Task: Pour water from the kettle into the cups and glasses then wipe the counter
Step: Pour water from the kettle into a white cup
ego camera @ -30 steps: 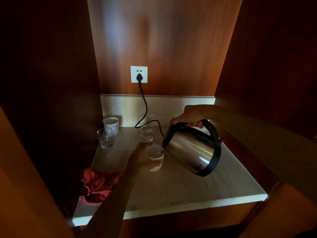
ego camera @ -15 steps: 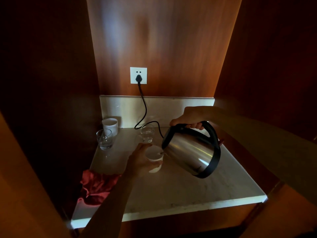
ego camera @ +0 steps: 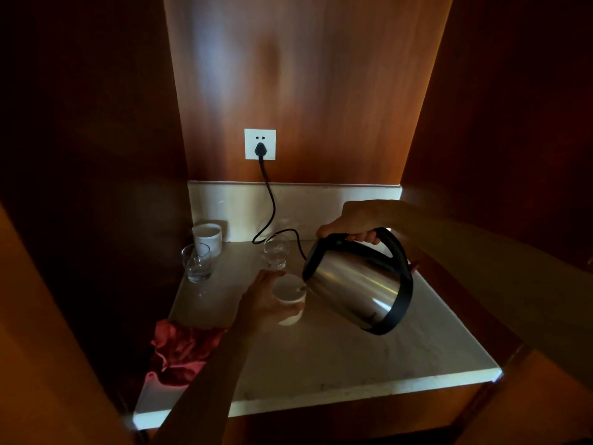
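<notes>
My right hand [ego camera: 353, 224] grips the black handle of a steel kettle [ego camera: 356, 284], which is tilted with its spout over a white cup [ego camera: 288, 292]. That cup stands on the pale marble counter [ego camera: 337, 354], and my left hand [ego camera: 266, 303] curls round its left side. A second white cup [ego camera: 208, 236] stands at the back left corner. In front of it is a clear glass [ego camera: 196, 263]. Another clear glass [ego camera: 276, 252] stands behind the cup I hold. A crumpled red cloth [ego camera: 181, 351] lies at the counter's left edge.
A black cord [ego camera: 271, 200] runs from a white wall socket [ego camera: 260, 144] down to the back of the counter, behind the kettle. Dark wooden walls close in the niche on both sides. The counter's front edge [ego camera: 321, 399] is lit.
The kettle and both hands have kept their pose over the cup. Only the view has shifted slightly.
</notes>
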A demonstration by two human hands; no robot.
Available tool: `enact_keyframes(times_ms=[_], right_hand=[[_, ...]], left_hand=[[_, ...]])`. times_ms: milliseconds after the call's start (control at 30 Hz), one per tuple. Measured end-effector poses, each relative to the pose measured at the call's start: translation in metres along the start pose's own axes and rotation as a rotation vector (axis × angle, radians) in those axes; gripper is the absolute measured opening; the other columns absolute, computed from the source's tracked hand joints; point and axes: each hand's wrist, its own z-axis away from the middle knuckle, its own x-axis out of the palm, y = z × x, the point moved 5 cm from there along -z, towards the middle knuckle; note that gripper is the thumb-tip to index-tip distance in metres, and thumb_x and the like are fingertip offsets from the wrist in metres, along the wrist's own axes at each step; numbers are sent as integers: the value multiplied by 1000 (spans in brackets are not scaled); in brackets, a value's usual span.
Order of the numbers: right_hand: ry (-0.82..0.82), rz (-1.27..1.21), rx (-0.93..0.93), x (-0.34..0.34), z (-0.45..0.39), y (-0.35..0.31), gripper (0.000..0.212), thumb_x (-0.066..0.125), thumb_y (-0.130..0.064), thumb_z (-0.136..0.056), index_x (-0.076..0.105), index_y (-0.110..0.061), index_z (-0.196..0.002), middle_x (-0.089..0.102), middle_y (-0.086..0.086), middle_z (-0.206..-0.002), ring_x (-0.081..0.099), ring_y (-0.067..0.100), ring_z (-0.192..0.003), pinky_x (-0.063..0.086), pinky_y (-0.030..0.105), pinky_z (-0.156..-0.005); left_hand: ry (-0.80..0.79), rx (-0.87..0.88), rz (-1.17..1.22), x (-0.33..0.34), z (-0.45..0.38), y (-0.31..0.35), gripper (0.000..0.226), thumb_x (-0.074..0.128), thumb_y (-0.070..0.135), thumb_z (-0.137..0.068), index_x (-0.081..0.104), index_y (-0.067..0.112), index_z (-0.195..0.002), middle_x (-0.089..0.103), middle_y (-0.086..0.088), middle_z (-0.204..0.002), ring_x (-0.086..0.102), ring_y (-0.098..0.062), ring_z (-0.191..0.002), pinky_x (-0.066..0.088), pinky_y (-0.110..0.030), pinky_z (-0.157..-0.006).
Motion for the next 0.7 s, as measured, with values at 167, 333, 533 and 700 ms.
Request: enact_keyframes(times_ms=[167, 333, 533, 700], right_hand=[[11, -31, 11, 2, 4, 4, 49, 70, -54, -85, 52, -15, -61, 41, -2, -45, 32, 15, -36, 33, 20, -44], [49, -129, 19, 8, 9, 19, 50, 69, -57, -87, 52, -16, -62, 41, -2, -46, 33, 14, -36, 33, 19, -43], [122, -264, 49, 20, 20, 44, 52, 68, -58, -86, 53, -14, -62, 43, -3, -41, 36, 13, -33, 35, 17, -43], [254, -364, 52, 31, 25, 58, 54, 72, -59, -82, 57, -10, -64, 48, -3, -38, 43, 13, -34, 36, 17, -41]], left_hand=[[-2, 8, -8, 0, 1, 2, 83, 87, 56, -54, 56, 35, -128, 55, 19, -127, 61, -5, -111, 53, -31, -94], [-22, 4, -47, 1, -2, 2, 84, 88, 57, -54, 56, 34, -129, 53, 20, -128, 59, -2, -112, 48, -20, -92], [-34, -20, 11, 1, -3, 3, 83, 89, 54, -54, 58, 32, -127, 54, 20, -124, 58, 0, -109, 44, -14, -86], [-22, -13, 29, 1, -1, 5, 77, 89, 52, -54, 60, 33, -123, 56, 18, -119, 61, -3, -107, 54, -27, -90]])
